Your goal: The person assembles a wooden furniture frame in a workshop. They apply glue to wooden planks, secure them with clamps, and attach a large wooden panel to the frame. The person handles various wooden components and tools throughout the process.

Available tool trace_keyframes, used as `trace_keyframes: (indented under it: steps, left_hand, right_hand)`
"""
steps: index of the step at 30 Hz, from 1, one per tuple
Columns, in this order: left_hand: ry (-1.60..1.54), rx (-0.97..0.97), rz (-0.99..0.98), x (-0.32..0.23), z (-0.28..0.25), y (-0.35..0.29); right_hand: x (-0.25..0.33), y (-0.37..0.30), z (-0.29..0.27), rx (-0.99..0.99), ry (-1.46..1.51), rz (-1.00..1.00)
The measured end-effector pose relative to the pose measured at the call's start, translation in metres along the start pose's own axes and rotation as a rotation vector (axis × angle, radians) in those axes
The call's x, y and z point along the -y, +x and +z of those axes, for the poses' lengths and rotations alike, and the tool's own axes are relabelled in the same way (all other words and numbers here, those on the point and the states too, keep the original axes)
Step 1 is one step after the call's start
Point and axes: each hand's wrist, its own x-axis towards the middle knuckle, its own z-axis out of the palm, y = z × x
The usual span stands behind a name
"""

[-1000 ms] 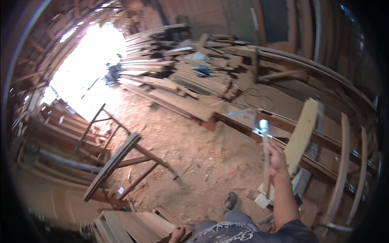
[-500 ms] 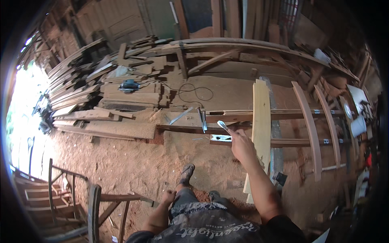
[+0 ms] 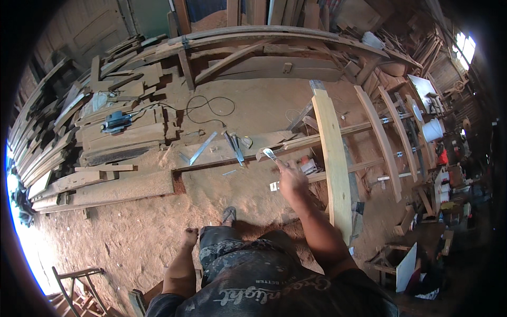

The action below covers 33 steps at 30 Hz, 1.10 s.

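Note:
My right hand (image 3: 293, 182) reaches forward, its fingers closed round a short tool with a flat whitish tip (image 3: 269, 153). The tip points away to the left, above the near ends of dark timber rails (image 3: 311, 140). Close to that hand lies a pale yellow board (image 3: 334, 158), set crosswise over the rails. A small box-like object (image 3: 308, 167), partly covered by my wrist area, sits between the rails. My left hand (image 3: 189, 236) hangs low beside my thigh, curled into a loose fist, and nothing shows in it.
Two brown boards (image 3: 379, 140) (image 3: 400, 127) also cross the rails. A white bucket (image 3: 433, 129) stands at their far right. Hand tools (image 3: 234, 148) and a metal square (image 3: 203, 148) lie ahead on a plank. Left of them, a blue power tool (image 3: 116, 121) with its cord sits among stacked offcuts.
My view has swung to the right, so more of the right-hand clutter shows. The whitish-tipped tool stays in my right hand, still over the rail ends. My left hand still hangs low.

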Motion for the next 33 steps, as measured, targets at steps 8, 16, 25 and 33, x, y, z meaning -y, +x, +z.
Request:
trace_keyframes:
  steps: [8,16,25,33]
  left_hand:
    - [0.065,0.050,-0.185,0.029,-0.026,0.006]
    - [-0.154,0.170,-0.031,0.010,-0.013,0.043]
    - [-0.163,0.143,-0.042,-0.021,-0.015,0.048]
    - [0.307,0.239,0.092,-0.018,-0.032,0.066]
  right_hand:
    - [0.015,0.010,0.005,-0.066,-0.085,-0.026]
    - [-0.024,0.033,0.019,-0.136,-0.201,0.021]
    - [-0.015,0.006,0.041,-0.186,0.244,0.094]
    - [-0.032,0.005,0.009,-0.352,-0.094,-0.101]
